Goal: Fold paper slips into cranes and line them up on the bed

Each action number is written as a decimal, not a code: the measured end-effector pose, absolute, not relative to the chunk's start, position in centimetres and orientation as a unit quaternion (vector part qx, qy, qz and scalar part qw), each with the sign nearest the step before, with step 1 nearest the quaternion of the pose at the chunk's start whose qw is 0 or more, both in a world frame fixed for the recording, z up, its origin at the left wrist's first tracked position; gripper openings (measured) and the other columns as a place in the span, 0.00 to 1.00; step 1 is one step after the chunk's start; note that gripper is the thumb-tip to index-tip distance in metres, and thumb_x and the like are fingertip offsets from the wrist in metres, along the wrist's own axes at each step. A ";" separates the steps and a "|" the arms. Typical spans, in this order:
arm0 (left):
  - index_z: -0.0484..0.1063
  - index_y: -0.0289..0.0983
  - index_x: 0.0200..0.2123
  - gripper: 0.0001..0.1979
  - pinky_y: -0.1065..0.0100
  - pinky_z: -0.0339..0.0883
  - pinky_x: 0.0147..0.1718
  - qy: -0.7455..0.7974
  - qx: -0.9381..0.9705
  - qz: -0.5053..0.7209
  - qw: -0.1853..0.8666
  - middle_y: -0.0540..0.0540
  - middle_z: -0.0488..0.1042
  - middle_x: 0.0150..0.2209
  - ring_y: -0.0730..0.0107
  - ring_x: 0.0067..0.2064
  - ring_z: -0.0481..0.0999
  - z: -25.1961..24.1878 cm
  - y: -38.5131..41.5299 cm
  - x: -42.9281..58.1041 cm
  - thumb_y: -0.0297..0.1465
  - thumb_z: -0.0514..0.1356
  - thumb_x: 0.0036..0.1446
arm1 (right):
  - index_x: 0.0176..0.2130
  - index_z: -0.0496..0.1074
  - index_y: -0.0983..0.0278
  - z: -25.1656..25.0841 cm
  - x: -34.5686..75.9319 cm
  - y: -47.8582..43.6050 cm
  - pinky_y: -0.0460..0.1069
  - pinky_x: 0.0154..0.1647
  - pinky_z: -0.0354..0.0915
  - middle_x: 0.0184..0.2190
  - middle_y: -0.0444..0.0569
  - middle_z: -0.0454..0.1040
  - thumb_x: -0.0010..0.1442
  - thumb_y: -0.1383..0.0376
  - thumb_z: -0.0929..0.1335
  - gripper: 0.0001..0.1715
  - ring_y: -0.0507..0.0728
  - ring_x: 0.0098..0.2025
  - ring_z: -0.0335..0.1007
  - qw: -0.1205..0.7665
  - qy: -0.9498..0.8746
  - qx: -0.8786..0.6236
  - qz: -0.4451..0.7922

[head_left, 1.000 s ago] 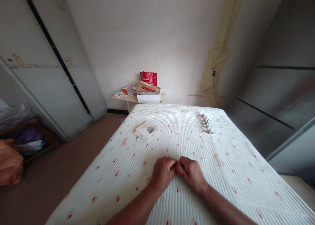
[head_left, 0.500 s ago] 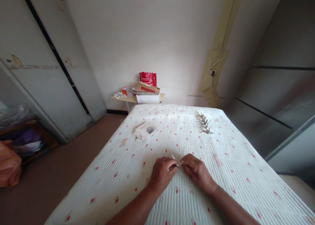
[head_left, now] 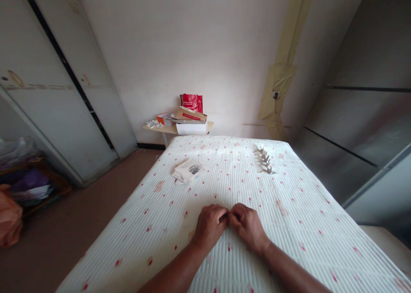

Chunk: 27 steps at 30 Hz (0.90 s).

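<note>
Low over the middle of the bed, my left hand (head_left: 210, 225) and my right hand (head_left: 248, 225) meet with their fingertips pinched together. Between them is a small folded piece of paper, which the fingers now hide almost wholly. Beyond my left hand lies a loose stack of printed paper squares (head_left: 189, 171). A row of several folded paper cranes (head_left: 265, 159) stands farther off to the right. Everything rests on a white ribbed bedspread (head_left: 154, 224) with small red flecks.
Against the far wall, a small table (head_left: 167, 129) bears a white box (head_left: 192, 128), a red bag (head_left: 192, 102), an orange box (head_left: 165, 119) and a heap of white paper pieces (head_left: 154, 124). Cabinets (head_left: 77, 92) stand on the left. An orange bag (head_left: 9, 218) sits at the lower left.
My right hand has moved left against my left hand, closing the gap between them. The bit of folded paper that showed between the fingertips is now covered. The view has shifted slightly.
</note>
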<state>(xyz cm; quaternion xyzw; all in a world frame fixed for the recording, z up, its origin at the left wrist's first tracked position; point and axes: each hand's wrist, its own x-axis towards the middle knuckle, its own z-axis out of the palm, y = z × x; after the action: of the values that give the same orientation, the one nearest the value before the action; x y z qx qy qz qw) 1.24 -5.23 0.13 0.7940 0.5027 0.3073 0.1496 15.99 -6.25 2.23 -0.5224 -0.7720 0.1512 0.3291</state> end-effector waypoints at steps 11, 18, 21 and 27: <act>0.73 0.38 0.27 0.06 0.70 0.57 0.33 0.504 0.796 0.307 0.133 0.50 0.75 0.28 0.70 0.32 0.71 0.0 -5.2 1.2 0.24 0.57 0.50 | 0.17 0.63 0.65 2.3 14.9 -5.6 0.43 0.21 0.52 0.16 0.41 0.62 0.46 0.69 0.60 0.09 0.49 0.21 0.58 0.348 -0.647 -0.611 0.297; 0.73 0.38 0.28 0.05 0.69 0.58 0.35 0.502 0.791 0.313 0.158 0.50 0.76 0.29 0.69 0.34 0.72 0.2 -5.2 1.2 0.24 0.58 0.50 | 0.18 0.66 0.66 2.4 16.8 -5.7 0.43 0.20 0.53 0.16 0.41 0.62 0.55 0.62 0.62 0.17 0.49 0.21 0.59 0.335 -0.684 -0.556 0.333; 0.74 0.39 0.30 0.05 0.69 0.59 0.36 0.492 0.791 0.320 0.172 0.50 0.76 0.30 0.69 0.35 0.72 0.1 -5.2 1.2 0.25 0.59 0.49 | 0.27 0.70 0.66 2.9 18.4 -5.7 0.44 0.30 0.61 0.24 0.45 0.69 0.58 0.63 0.62 0.13 0.51 0.28 0.66 0.372 -0.746 -0.489 0.257; 0.75 0.39 0.29 0.05 0.69 0.59 0.35 0.500 0.787 0.324 0.159 0.50 0.76 0.29 0.70 0.34 0.72 -0.1 -5.1 1.1 0.25 0.60 0.48 | 0.39 0.73 0.62 4.1 19.1 -4.7 0.46 0.37 0.65 0.34 0.52 0.71 0.62 0.67 0.60 0.13 0.52 0.37 0.69 0.332 -0.875 -0.307 0.172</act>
<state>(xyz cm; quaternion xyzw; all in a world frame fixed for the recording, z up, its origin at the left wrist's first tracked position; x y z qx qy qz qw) 1.15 -5.10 -0.12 0.7874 0.4999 0.3238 0.1588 19.07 -4.70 4.13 -0.3072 -0.8751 0.1724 0.3319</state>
